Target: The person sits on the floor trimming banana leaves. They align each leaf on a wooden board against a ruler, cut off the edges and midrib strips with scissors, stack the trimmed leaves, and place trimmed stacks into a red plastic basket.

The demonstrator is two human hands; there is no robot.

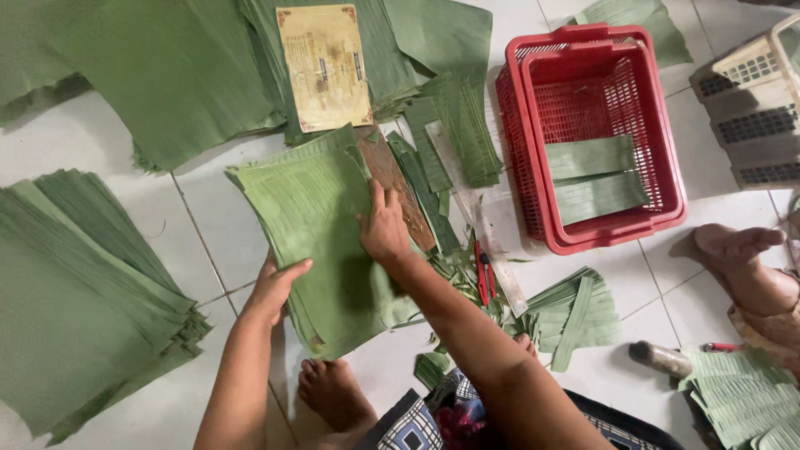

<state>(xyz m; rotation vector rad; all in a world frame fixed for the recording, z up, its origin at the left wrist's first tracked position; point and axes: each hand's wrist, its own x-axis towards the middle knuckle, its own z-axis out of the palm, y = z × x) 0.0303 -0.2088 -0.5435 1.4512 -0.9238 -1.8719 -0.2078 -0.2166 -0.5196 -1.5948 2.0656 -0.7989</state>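
A thick stack of cut green banana leaves (317,225) lies on the white tiled floor in front of me. My left hand (279,283) grips the stack's near left edge, fingers curled over it. My right hand (385,227) presses flat on the stack's right side, fingers spread, beside a brown board (396,179) that shows from under the leaves. A red-handled cutter (482,271) lies on the floor just right of my right forearm.
More leaf piles lie at the left (83,300) and the top (167,75), with a yellowed card (325,67) on one. A red plastic basket (533,167) holds leaf strips. Trimmed strips (575,312), another person's foot (737,246) and my own foot (333,387) are near.
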